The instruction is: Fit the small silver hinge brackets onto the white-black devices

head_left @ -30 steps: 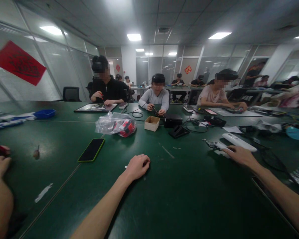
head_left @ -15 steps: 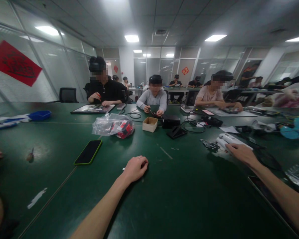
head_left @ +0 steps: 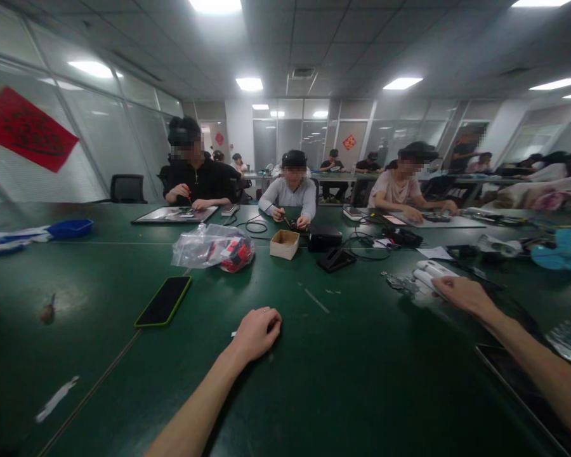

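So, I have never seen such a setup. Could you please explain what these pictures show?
There is no machine: these are a person's bare hands, seen by one camera worn on the head. The left hand lies curled on the green table, with nothing visible in it. The right hand touches a white part beside metal pieces; I cannot tell whether it grips it. Also on the table: a green-edged phone, a clear bag with red things, and a small open box.
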Motion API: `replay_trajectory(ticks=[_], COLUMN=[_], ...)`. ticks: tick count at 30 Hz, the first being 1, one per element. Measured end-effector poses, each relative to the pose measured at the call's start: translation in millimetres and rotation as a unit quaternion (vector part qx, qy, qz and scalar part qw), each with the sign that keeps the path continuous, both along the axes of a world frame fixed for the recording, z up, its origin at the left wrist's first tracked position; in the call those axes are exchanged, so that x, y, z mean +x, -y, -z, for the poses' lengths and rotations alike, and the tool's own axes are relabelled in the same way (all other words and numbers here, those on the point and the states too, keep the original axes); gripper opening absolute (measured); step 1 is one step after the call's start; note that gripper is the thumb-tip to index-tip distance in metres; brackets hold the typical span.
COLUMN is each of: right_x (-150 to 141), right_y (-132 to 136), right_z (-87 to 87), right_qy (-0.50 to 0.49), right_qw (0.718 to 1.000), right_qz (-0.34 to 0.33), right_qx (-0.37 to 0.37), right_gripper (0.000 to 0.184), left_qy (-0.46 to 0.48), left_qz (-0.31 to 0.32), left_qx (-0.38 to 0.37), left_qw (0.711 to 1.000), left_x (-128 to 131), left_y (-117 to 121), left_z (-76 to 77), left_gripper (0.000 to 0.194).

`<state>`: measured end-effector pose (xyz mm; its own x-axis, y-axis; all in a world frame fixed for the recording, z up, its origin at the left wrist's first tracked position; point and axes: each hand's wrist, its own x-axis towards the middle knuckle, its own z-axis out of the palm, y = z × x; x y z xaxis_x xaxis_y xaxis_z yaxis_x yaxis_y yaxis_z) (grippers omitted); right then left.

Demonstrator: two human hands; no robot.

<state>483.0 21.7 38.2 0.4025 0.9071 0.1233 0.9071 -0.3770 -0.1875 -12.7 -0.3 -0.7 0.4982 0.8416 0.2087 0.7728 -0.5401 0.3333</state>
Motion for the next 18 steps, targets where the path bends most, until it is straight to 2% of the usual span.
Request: replay_trajectory(ticks=[9, 15, 18], right_x=[-8.7, -6.3, -6.8], right_y=[3.5, 6.5, 7.1], right_z=[-21.4, -26.8, -25.1], right_qy=[-0.072, -0.096, -0.063], right_qw=[0.994, 0.991, 0.996], right_qz=[0.008, 0.024, 0.023], right_qx=[-0.078, -0.086, -0.054], right_gripper=[0.040, 0.042, 0.040], left_qy=[0.003, 0.011, 0.011], left_qz=[0.001, 0.007, 0.006], left_qx=[0.000, 0.005, 0.008], left_qw=[1.000, 1.000, 1.000], left_x=[0.2, -0.8, -1.0], left_y=[0.4, -0.8, -1.4], left_z=[-1.5, 0.4, 1.5], left_gripper=[0.015, 0.014, 0.013])
